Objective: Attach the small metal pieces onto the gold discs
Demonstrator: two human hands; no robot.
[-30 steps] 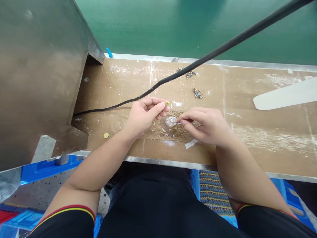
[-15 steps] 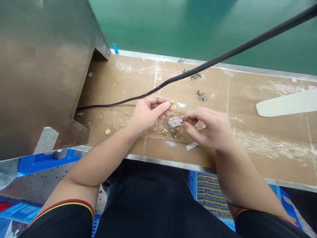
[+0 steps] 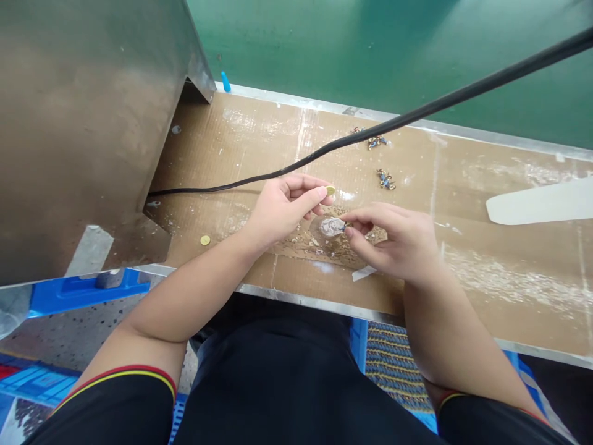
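Cardboard slants more in view, left hand still pinching yellow disc.

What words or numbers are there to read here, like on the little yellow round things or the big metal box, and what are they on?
No words, numbers, brands or signs can be read.
Yellow disc in the left hand: too small to tell if anything is marked on it.
Other yellow disc, on the cardboard: too small to tell too.
Metal box: no writing shows.
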